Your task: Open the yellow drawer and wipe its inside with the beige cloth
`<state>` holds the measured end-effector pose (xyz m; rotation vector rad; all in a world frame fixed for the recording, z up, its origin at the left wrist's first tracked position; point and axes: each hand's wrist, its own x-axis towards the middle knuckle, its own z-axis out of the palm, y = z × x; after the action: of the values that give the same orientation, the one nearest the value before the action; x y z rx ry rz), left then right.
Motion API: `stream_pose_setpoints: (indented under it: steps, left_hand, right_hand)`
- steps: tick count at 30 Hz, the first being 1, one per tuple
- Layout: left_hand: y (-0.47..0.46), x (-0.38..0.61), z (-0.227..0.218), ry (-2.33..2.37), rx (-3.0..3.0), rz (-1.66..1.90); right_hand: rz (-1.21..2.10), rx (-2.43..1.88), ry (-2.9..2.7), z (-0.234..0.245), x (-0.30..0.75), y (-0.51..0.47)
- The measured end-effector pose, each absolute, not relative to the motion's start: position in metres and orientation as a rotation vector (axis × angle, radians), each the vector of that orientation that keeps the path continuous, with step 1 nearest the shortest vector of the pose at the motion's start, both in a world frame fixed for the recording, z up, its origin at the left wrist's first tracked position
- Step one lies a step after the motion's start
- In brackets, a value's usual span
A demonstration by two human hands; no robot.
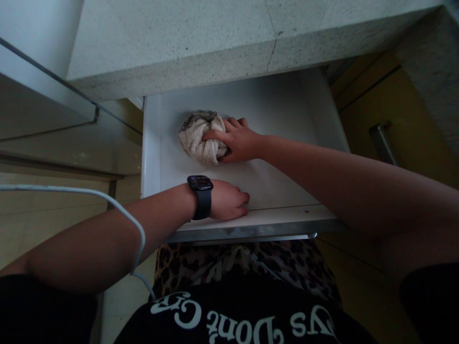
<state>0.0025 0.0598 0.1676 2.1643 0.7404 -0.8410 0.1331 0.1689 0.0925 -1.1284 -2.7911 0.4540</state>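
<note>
A crumpled beige cloth (201, 138) with a dark patterned edge lies bunched on the floor of a pulled-out white drawer (283, 184). My right hand (239, 141) grips the cloth from its right side, thumb and fingers pressed into its folds. Closer to me, my left hand (229, 200) is closed with curled fingers, just inside the drawer's front panel. Whether it holds anything is hidden. A black watch (201, 191) is strapped on my left wrist.
A pale speckled countertop (172, 52) overhangs the drawer's back. At right stands a yellowish cabinet front with a metal handle (383, 143). A white cable (122, 208) loops across my left forearm. My body is close against the drawer front.
</note>
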Motion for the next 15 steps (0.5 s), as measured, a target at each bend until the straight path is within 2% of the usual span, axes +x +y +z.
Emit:
stream_pose_setpoints:
  steps: [15]
  left_hand:
    - [0.0595,0.0037,0.1670,0.729,2.166,-0.838]
  right_hand:
    - [0.459,-1.127,-2.788,0.0915,0.1332,0.1693]
